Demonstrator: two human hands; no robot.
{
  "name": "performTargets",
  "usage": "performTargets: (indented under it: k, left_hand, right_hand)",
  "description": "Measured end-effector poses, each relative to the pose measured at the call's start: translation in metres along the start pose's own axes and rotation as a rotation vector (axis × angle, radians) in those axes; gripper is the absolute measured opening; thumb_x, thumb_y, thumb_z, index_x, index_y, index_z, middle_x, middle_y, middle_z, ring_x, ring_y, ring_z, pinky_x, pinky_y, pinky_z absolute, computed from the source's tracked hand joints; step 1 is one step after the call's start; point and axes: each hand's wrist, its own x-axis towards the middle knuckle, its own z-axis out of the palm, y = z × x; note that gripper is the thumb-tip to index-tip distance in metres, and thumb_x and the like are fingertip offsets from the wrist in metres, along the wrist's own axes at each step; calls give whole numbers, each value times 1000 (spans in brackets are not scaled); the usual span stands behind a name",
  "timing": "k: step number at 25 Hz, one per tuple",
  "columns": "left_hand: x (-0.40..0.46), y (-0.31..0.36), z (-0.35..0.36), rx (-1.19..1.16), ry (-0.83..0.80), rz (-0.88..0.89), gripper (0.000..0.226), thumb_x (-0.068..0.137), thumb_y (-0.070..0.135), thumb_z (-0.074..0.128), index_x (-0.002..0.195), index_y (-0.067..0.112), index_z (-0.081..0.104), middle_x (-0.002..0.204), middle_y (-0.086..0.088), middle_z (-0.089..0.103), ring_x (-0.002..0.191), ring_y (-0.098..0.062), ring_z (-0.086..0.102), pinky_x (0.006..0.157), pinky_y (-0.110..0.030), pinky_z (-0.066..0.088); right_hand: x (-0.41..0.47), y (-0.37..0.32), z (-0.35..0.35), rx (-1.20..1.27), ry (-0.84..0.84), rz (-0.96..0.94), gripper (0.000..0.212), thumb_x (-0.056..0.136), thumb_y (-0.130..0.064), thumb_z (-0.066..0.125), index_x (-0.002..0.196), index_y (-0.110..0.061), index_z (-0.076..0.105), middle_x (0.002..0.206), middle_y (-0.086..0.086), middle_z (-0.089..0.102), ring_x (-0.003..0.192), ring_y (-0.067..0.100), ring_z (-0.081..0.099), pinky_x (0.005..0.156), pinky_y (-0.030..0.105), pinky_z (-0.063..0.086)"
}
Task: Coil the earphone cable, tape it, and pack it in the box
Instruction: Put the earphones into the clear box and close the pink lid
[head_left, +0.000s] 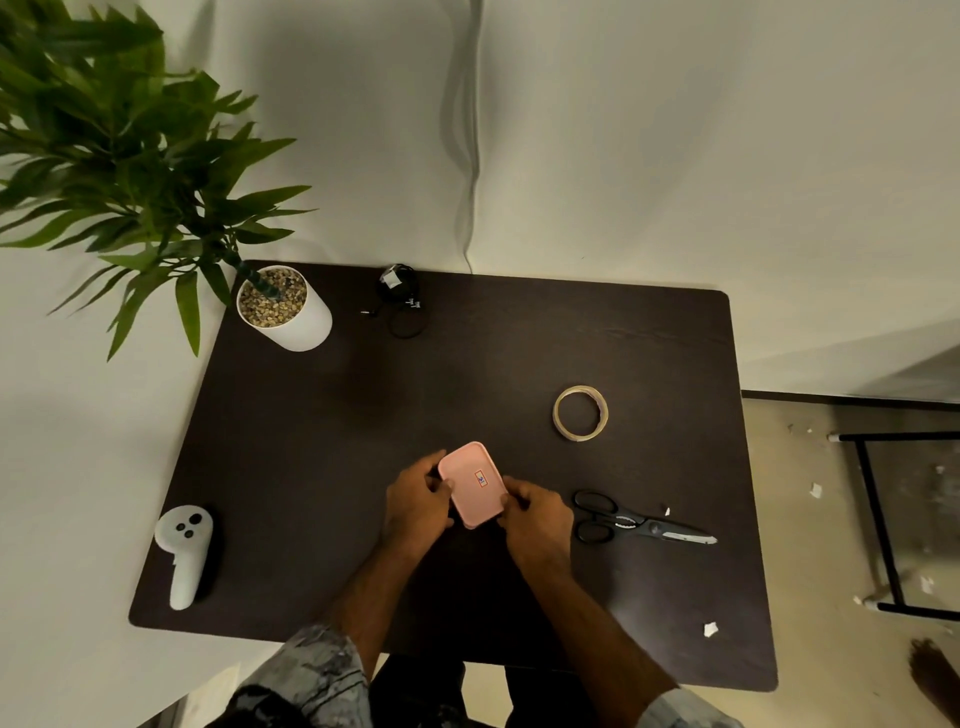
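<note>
1. Head view, the hold: both hands grip the pink box (471, 484) near the front middle of the dark table (311, 467). The left hand (415, 501) has its fingers (439, 475) clamped on the box's left edge; the right hand (535, 514) has its fingers (514, 499) clamped on the right edge. The lid looks shut, so prying it open could pop the box loose if the grip is uneven.

2. Head view, the cable: the earphone cable (400, 301) lies at the far edge of the table, well apart from the box, just beside the white plant pot (291, 312). It looks coiled, with a pale scrap on it that may be tape; I cannot tell for sure. A loose loop trails out and could snag or uncoil when lifted.

3. Head view, the reach: stretching for the cable risks brushing the pot or its leaves.

4. Head view, the clutter: the scissors (639, 522) sit just right of the right hand, the tape roll (580, 413) beyond them; a sideways sweep could knock either.
</note>
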Motion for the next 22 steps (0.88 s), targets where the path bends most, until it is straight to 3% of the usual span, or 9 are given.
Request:
performTargets:
  k: [4, 8, 11, 13, 16, 18, 20, 22]
  left_hand:
    - [0, 1, 5, 11, -5, -37, 44, 101, 14, 61, 143, 23, 55, 139, -11, 60, 112, -33, 66, 54, -38, 64]
    - [5, 5, 9, -44, -29, -127, 35, 101, 13, 59, 134, 25, 59, 132, -10, 61, 103, -29, 61, 56, -48, 65]
    - [9, 12, 7, -57, -28, -178, 27, 100, 10, 60, 122, 26, 59, 129, -10, 62, 103, -29, 63, 53, -44, 63]
    - [13, 11, 6, -10, -26, -142, 29, 101, 13, 59, 127, 26, 59, 129, -7, 62, 101, -26, 61, 52, -40, 63]
    - [13, 4, 8, 57, 29, -43, 35, 99, 19, 63, 134, 26, 60, 126, -2, 65, 98, -24, 65, 55, -39, 64]
    - [11, 4, 12, 77, 95, -8, 41, 97, 22, 67, 136, 23, 59, 126, -3, 68, 103, -25, 69, 72, -43, 65]
    - [9, 6, 20, 69, 133, 11, 49, 94, 19, 71, 141, 18, 55, 121, -4, 70, 102, -20, 68, 81, -31, 58]
    - [6, 10, 26, 36, 113, 11, 60, 91, 12, 74, 146, 17, 49, 120, -3, 68, 97, -14, 66, 72, -20, 49]
  right_hand:
    - [5, -3, 1, 49, 12, 25, 31, 102, -11, 64, 132, -19, 70, 129, 2, 73, 109, 17, 73, 88, 39, 66]
    - [12, -4, 1, 46, -4, 56, 22, 102, -11, 65, 120, -21, 71, 122, 1, 74, 108, 16, 72, 88, 41, 66]
    - [13, -3, 1, 1, -14, 47, 17, 100, -18, 69, 116, -22, 68, 120, 1, 73, 105, 14, 71, 87, 37, 65]
    - [7, 0, -9, -98, -25, 4, 31, 96, -35, 75, 123, -24, 65, 121, 0, 69, 105, 13, 68, 84, 29, 60]
    - [-2, 26, -37, -193, 178, 5, 46, 95, -55, 69, 129, -25, 59, 127, 5, 61, 105, 22, 67, 86, 37, 59]
    - [-6, 46, -54, -215, 363, 135, 47, 95, -53, 68, 125, -21, 50, 130, 14, 53, 105, 36, 68, 84, 46, 59]
    - [-3, 63, -71, -140, 491, 308, 64, 89, -53, 76, 128, -17, 41, 133, 21, 44, 108, 47, 65, 83, 53, 59]
    - [6, 72, -85, -47, 515, 371, 73, 85, -49, 82, 135, -15, 41, 136, 25, 39, 114, 51, 60, 93, 58, 59]
